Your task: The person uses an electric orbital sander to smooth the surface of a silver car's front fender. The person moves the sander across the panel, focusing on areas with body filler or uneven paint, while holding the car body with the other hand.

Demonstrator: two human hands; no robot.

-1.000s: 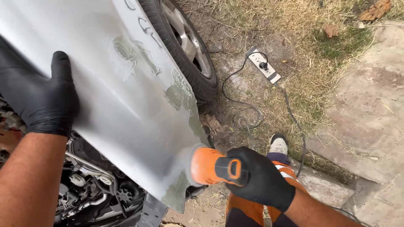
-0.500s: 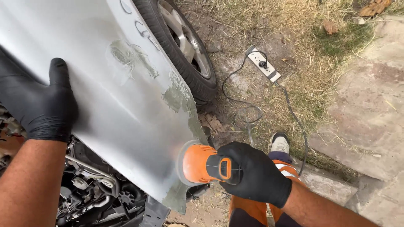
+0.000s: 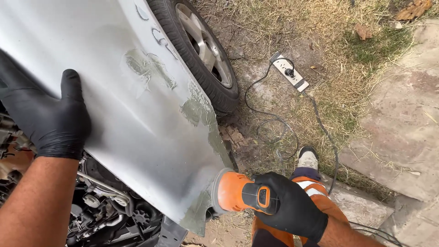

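Observation:
A silver car fender (image 3: 132, 114) fills the left half, with greenish filler patches along its lower edge. My left hand (image 3: 50, 119), in a black glove, lies flat on the panel's upper left part. My right hand (image 3: 290, 206), also gloved in black, grips an orange power sander (image 3: 235, 192) whose pad presses against the fender's lower corner. The sander's black cord (image 3: 274, 132) runs over the ground to a white power strip (image 3: 289, 71).
A car wheel (image 3: 201, 50) with a black tyre stands behind the fender. Engine parts (image 3: 105, 210) show under the panel's edge. My orange trouser leg and grey shoe (image 3: 307, 159) stand on dry grass. Concrete paving (image 3: 402, 123) lies to the right.
The sander has shifted a little along the fender's lower corner, moving left and then back right. My left hand stays flat on the panel.

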